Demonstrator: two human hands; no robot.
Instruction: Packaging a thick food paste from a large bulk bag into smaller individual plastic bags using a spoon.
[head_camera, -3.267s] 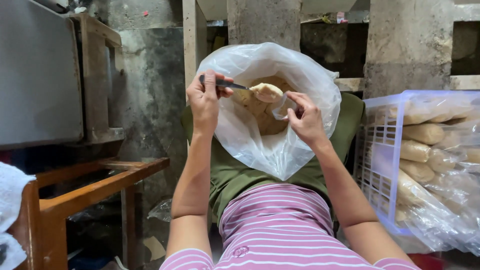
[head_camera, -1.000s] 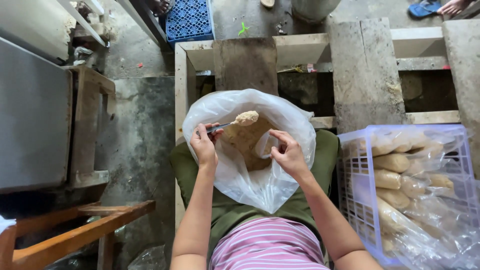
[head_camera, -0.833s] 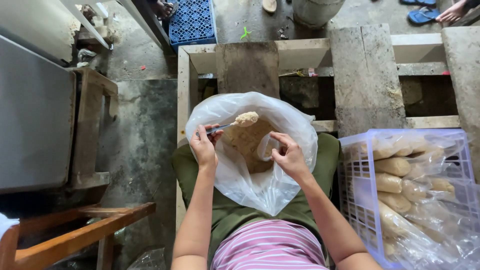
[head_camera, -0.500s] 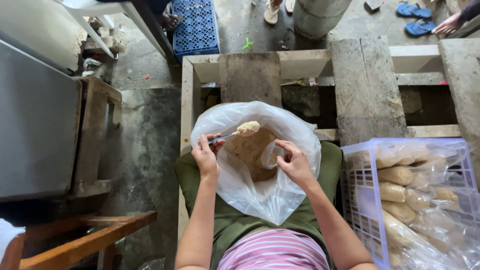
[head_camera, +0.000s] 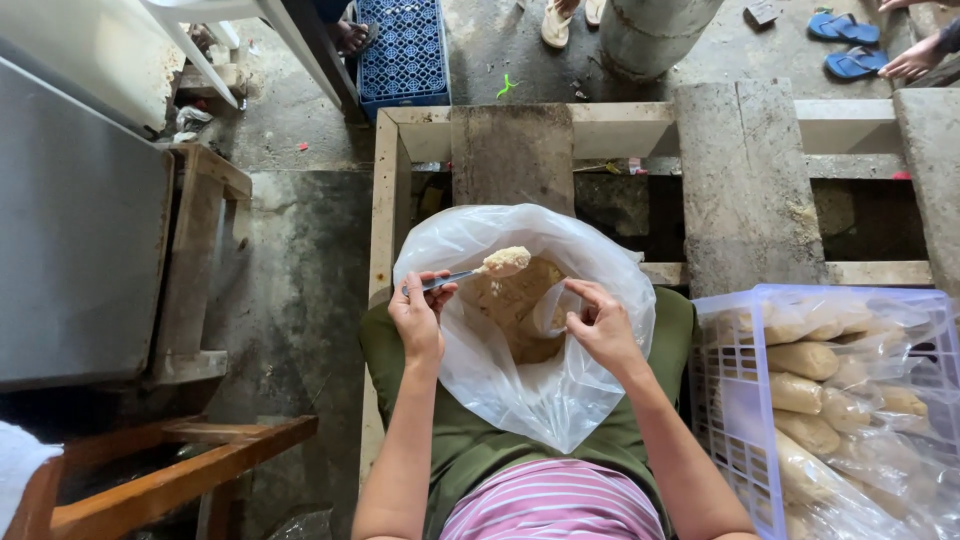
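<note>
Since the earlier frames the view has been tilted further forward, so that more of the floor beyond the wooden frame is taken in, while the spoon (head_camera: 455, 277) has been kept raised over the bag with its load at much the same height.

The spoon is gripped by its handle in the closed fingers (head_camera: 440, 292) of the left hand (head_camera: 418, 318); a heaped portion of pale, crumbly mixture (head_camera: 506, 260) is carried on its bowl, above the open mouth of the large clear plastic bag (head_camera: 540, 390). More of the same tan mixture is seen lying inside the bag, which is rested on the lap over green fabric (head_camera: 470, 450).

A small clear plastic pouch (head_camera: 553, 308) is pinched by the curled fingers (head_camera: 585, 300) of the right hand (head_camera: 603, 335), just inside the bag's right side and a little below the spoon's load. The pouch and the spoon are held apart.

Just beside the right forearm a pale lilac plastic basket (head_camera: 735, 400) is placed, lined with clear plastic and filled with filled, sealed packets (head_camera: 800, 358) of tan mixture.

A wooden frame (head_camera: 385, 200) with grey boards (head_camera: 745, 180) is seen ahead of the knees. A blue crate (head_camera: 402, 48) is stood on the concrete floor beyond it, and blue sandals (head_camera: 850, 45) are lying at the upper right. A grey metal surface (head_camera: 80, 230) and a wooden bench (head_camera: 170, 480) are seen at the left.
</note>
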